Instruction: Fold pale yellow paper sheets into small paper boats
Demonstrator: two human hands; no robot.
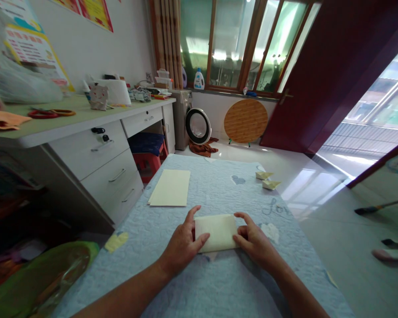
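A folded sheet of pale yellow paper (216, 232) is held between my two hands, a little above the blue quilted cloth (172, 282). My left hand (185, 240) grips its left edge, thumb lying on the front face and index finger raised at the upper corner. On the right edge, my right hand (252, 238) pinches the paper with the thumb in front; its index finger curls over the top corner. The other fingers of both hands are partly hidden behind the paper. Farther off lies a stack of flat pale yellow sheets (171, 188). Two folded paper boats (270, 184) stand at the far right edge.
A desk with drawers (99, 150) runs along the left, with scissors (51, 113) on top. Below it stands a red stool (149, 159). A green basin (86, 251) is at the lower left. Beyond are a washing machine (182, 106) with its door open and a round wooden tabletop (245, 120).
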